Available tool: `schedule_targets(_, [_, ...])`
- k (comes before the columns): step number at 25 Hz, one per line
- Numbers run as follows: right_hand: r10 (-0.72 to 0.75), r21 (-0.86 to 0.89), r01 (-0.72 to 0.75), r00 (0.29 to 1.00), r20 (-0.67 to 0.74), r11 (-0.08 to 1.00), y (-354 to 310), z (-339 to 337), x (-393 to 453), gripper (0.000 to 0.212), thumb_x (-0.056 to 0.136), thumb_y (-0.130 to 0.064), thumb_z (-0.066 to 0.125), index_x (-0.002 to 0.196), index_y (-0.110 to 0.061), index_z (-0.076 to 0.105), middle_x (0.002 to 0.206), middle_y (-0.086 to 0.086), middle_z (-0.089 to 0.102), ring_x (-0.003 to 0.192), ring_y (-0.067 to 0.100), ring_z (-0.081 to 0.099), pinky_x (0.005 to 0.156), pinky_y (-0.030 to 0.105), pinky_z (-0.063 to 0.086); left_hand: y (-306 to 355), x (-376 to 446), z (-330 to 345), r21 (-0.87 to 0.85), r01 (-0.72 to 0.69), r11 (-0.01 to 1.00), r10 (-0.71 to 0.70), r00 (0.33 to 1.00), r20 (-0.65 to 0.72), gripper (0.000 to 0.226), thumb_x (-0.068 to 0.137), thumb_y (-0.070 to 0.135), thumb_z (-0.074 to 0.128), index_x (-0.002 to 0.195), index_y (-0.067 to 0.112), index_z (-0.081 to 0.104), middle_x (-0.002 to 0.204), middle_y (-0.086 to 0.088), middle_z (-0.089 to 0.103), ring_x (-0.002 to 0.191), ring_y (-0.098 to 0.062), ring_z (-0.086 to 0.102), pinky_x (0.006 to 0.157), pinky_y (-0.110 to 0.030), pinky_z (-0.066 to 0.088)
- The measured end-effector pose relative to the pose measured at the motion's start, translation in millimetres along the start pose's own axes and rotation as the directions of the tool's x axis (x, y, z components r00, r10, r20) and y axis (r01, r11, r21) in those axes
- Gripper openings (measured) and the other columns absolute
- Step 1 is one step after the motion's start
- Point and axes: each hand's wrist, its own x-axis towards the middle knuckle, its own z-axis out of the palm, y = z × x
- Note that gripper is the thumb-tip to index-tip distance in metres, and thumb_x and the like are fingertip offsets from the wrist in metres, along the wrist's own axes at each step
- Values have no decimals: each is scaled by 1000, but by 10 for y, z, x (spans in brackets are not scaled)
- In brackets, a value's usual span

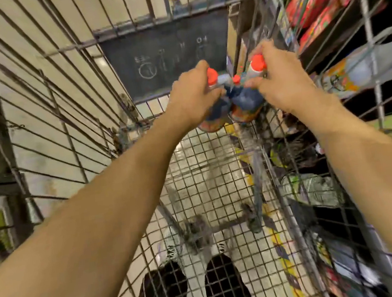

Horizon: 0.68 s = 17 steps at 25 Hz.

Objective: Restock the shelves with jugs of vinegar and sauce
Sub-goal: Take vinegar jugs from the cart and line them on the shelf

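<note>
chalk marks, mostly blurred
dark board [168, 54] on cart's far end: chalk "04" top right, a circled mark lower left; rest unreadable. bottle labels too blurred to read.

Orange-red caps top three bottles [245, 99] with dark blue and orange labels, the caps at [212, 76], [236, 79] and [257, 62]. Behind them hangs a dark slate-grey board [168, 54] marked with white chalk figures and a circle. The grey wire cage [207, 171] shows a square grid floor over pale tiles. Red, yellow and green packets [315, 2] fill the shelves at right, above a blurred orange-and-white packet [342, 79]. Black-and-white shoes [195, 291] show below.
</note>
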Motion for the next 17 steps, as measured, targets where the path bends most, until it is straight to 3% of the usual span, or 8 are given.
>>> schedule_targets(3, [-58,22,57,997,53,998,-44,36,-242,36,88,-12,75,119,-10,56,112,20,62,106,36,56,77,28,29,-20,-207,-52,-30,16,999,-17,1000,-15,33,95,29,69,112,5,54,98,-12,66,103,-41,61,80,-42,41])
schedule_targets(5, [-67,88,58,992,103,994,-100,52,-451,37,92,-16,72,114,-30,47,110,9,54,99,26,45,75,22,25,-40,-380,-95,-42,22,999,-22,1000,1,37,94,33,72,114,6,56,102,-11,68,100,-38,62,84,-44,46])
schedule_targets(7, [-72,127,52,985,158,991,-158,84,-634,40,94,-20,70,108,-40,38,109,0,47,98,16,39,75,26,28,-75,-588,-155,-88,30,996,-30,1000,-1,36,91,33,76,111,9,59,100,-9,69,94,-32,62,85,-44,48])
schedule_targets(11, [-49,145,16,973,224,989,-215,216,-984,34,93,-22,72,113,-34,46,107,-4,49,101,11,41,80,26,32,-129,-1001,-157,-143,86,986,-78,995,62,33,86,31,81,108,14,64,95,-1,70,90,-24,64,85,-44,51])
schedule_targets(14, [-90,203,51,978,189,978,-173,306,-1119,36,87,-24,78,111,-35,52,104,-6,58,96,11,49,74,12,34,-213,-1086,-103,-204,133,970,-120,990,76,42,77,31,88,109,18,64,100,4,69,97,-20,65,90,-44,53])
schedule_targets(17, [-22,497,-35,994,108,867,-37,417,-1179,42,80,-17,86,105,-36,59,99,-17,68,93,-3,62,76,10,46,-343,-1140,-10,-356,153,922,-146,988,46,59,68,29,94,117,22,62,104,13,66,98,2,63,90,-24,54])
